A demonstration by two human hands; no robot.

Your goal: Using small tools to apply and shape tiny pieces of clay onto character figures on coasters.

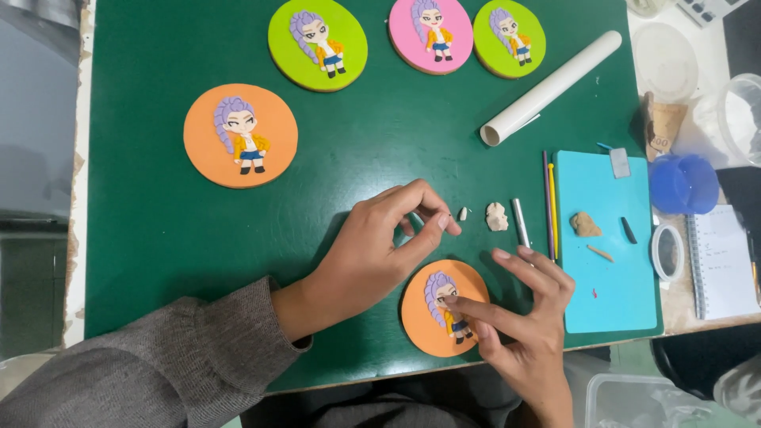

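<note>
On the green desk [198,238], near its front edge, lies an orange disc [420,317] bearing a purple-haired clay figure [444,305]. Right hand [531,317]: index fingertip presses the figure, grip wide. Left hand [380,246]: thumb and fingers pinched narrow just above the disc; held content cannot be told. Beige clay lump [496,215] lies nearby.

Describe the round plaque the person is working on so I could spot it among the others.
Start at the green mat covering the table and go to its near edge, where the two hands meet. There lies an orange disc bearing a small purple-haired figure, with the right hand pressing a fingertip on it. The other orange disc lies far off to the left, untouched, and the rest are green or pink.
</note>
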